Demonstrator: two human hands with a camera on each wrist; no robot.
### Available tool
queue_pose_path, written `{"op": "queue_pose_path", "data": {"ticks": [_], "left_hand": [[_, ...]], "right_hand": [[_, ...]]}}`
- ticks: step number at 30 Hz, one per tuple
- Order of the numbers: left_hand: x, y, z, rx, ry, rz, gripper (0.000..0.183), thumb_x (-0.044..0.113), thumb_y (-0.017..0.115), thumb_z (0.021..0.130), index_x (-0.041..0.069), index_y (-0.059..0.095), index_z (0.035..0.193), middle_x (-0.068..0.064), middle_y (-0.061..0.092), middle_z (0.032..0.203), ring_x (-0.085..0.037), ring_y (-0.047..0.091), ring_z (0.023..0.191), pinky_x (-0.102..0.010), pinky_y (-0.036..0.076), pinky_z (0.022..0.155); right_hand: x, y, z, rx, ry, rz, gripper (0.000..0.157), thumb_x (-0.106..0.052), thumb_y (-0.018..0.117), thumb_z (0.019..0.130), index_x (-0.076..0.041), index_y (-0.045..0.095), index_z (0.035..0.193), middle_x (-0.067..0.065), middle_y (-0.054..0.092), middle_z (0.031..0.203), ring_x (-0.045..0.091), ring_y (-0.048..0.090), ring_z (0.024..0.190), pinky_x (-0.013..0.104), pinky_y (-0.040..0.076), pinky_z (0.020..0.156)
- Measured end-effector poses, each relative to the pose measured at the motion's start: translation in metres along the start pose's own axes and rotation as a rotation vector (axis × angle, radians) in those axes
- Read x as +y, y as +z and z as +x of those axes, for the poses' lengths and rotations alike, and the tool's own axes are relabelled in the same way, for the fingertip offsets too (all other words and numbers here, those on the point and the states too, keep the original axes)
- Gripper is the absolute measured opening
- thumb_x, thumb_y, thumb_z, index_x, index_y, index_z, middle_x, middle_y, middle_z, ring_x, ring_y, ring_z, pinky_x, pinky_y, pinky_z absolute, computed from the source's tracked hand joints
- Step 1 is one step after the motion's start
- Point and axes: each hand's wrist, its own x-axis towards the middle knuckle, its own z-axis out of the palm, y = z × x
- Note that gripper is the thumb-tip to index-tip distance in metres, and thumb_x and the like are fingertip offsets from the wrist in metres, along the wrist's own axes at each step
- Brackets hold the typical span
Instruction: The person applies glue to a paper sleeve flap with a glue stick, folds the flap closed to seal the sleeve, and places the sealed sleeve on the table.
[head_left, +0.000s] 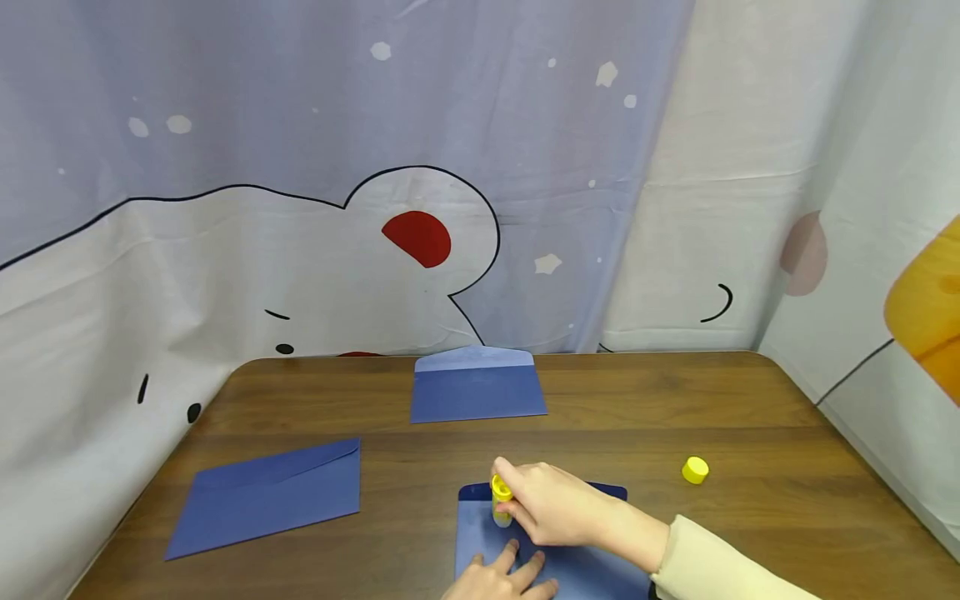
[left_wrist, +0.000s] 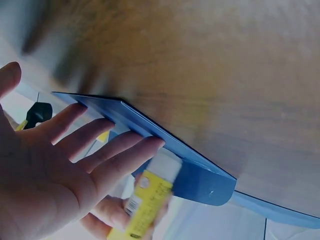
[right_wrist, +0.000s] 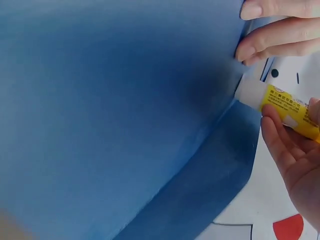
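Observation:
A blue envelope (head_left: 600,571) lies at the table's front, its darker flap (head_left: 609,490) folded out at the far edge. My right hand (head_left: 558,504) grips a yellow glue stick (head_left: 502,505), its white end down near the flap's fold. In the right wrist view, that white end of the glue stick (right_wrist: 287,107) touches the envelope (right_wrist: 125,100) at the crease. With fingers spread, my left hand (head_left: 504,578) rests on the envelope just below the glue stick. The left wrist view shows the straight fingers of the left hand (left_wrist: 55,170) against the envelope's face.
A yellow cap (head_left: 695,470) sits on the wooden table (head_left: 750,400) to the right. Another blue envelope (head_left: 277,496) lies at the left with its flap down. At the back edge lies an envelope (head_left: 480,393) with its lighter flap up. Patterned curtains (head_left: 300,100) surround the table.

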Motion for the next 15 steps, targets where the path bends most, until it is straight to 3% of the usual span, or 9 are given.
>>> {"op": "queue_pose_path", "data": {"ticks": [8, 15], "left_hand": [[0.000, 0.000, -0.001, -0.030, -0.018, -0.066, 0.041, 0.052, 0.049, 0.094, 0.034, 0.058, 0.129, 0.007, 0.059, 0.132, -0.017, 0.059, 0.115, -0.029, 0.055, 0.063], [-0.001, 0.000, 0.002, -0.084, -0.033, -0.123, 0.043, 0.050, 0.051, 0.094, 0.032, 0.056, 0.132, 0.005, 0.057, 0.135, -0.022, 0.059, 0.116, -0.035, 0.057, 0.064]], "right_hand": [[-0.006, 0.015, 0.023, 0.020, -0.050, 0.004, 0.022, -0.024, 0.056, 0.097, -0.009, 0.043, 0.105, -0.008, 0.055, 0.079, -0.001, 0.048, 0.065, 0.012, 0.040, 0.061], [0.001, 0.011, -0.003, 0.034, -0.037, 0.013, 0.022, -0.021, 0.057, 0.096, -0.011, 0.045, 0.110, -0.005, 0.063, 0.098, 0.004, 0.063, 0.087, 0.020, 0.051, 0.077]]}}
